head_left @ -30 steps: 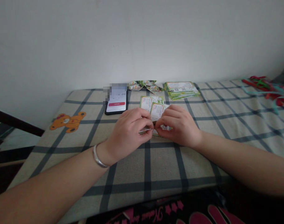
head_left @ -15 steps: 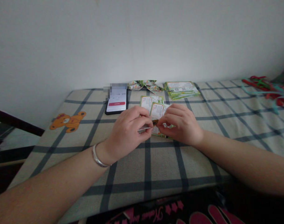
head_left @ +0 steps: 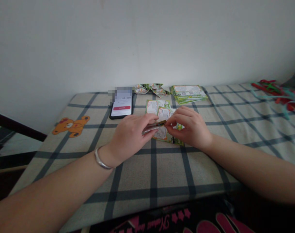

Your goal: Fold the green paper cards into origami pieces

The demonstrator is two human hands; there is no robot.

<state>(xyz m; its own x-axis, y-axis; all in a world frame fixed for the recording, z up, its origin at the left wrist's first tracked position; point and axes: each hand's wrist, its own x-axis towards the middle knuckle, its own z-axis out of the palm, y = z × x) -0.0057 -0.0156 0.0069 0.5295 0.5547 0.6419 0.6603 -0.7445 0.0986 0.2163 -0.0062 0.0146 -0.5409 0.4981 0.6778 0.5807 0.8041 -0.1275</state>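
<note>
Between my two hands is a thin folded piece of printed paper (head_left: pixel 159 124), seen nearly edge-on. My left hand (head_left: pixel 135 131) grips its left end between thumb and fingers, which hide much of it. At the right end, the fingertips of my right hand (head_left: pixel 188 126) pinch a corner. Below the hands, green-and-white printed leaflets (head_left: pixel 163 113) lie partly overlapping on the checked tablecloth (head_left: pixel 137 171); the hands cover part of them. A silver bangle (head_left: pixel 101 158) is on my left wrist.
A phone (head_left: pixel 121 108) with a lit screen lies back left. Several folded paper pieces (head_left: pixel 160 92) sit by the wall, beside a stack of leaflets (head_left: pixel 189 92). Red, green and teal strips (head_left: pixel 280 95) lie far right. A teddy bear figure (head_left: pixel 71 126) is on the cloth at left.
My left fingers have straightened and flattened along the folded paper, showing more of it. My right hand has shifted slightly right and still pinches its end.
</note>
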